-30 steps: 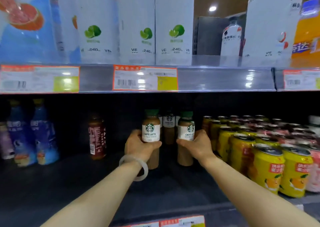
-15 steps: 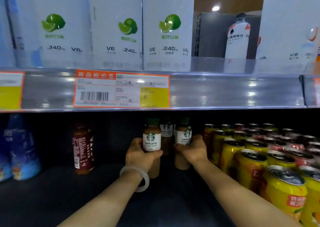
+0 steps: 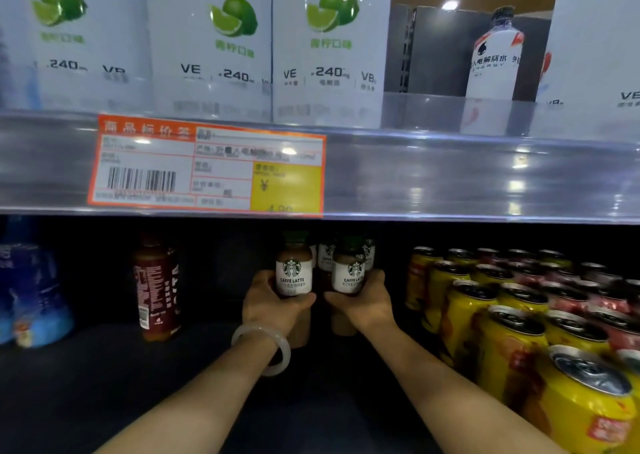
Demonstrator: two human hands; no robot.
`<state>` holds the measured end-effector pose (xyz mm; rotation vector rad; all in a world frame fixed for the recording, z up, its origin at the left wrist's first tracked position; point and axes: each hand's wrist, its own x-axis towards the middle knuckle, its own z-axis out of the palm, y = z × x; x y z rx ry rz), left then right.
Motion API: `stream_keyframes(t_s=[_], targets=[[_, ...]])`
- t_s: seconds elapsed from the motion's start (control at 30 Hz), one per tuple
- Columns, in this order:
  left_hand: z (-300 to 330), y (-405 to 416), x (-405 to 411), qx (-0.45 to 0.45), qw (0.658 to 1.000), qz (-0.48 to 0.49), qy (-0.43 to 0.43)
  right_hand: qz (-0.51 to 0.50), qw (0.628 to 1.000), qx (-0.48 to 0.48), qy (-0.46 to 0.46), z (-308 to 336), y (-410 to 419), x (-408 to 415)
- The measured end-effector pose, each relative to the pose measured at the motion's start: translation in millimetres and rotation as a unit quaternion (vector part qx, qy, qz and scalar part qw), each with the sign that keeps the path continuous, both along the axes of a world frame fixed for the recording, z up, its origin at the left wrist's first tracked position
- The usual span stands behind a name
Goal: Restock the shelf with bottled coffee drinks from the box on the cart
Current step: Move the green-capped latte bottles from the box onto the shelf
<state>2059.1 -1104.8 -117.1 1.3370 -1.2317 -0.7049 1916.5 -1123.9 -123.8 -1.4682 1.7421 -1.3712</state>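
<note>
deep under the upper shelf's edge, a person's left hand (image 3: 273,306) is wrapped round a caffe latte bottle (image 3: 293,277) and the right hand (image 3: 363,303) round a second latte bottle (image 3: 349,273), both upright over the dark lower shelf (image 3: 104,384); the hands cover the bottles' lower halves, so it is unclear whether they rest on the shelf. more coffee bottles (image 3: 325,256) stand just behind, mostly hidden in shadow. a pale bangle (image 3: 268,344) circles the left wrist. yellow cans (image 3: 512,335) crowd the right, cut off by the frame; a dark red bottle (image 3: 157,290) stands alone to the left, with blurred blue bottles (image 3: 31,294) at the edge. above, an orange price tag (image 3: 207,166) sits on the glossy shelf rail (image 3: 485,176), its print hard to read, below white lime-printed cartons (image 3: 214,44) and a white bottle (image 3: 493,58).
</note>
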Motion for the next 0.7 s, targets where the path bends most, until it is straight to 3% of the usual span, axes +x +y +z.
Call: stream_keyframes(t_s=[0.7], targets=[[-8.9, -11.4, 3.4, -0.006, 1.0, 0.001, -0.013, 0.007, 1.0, 0.008, 0.024, -6.3, -15.6, 7.2]])
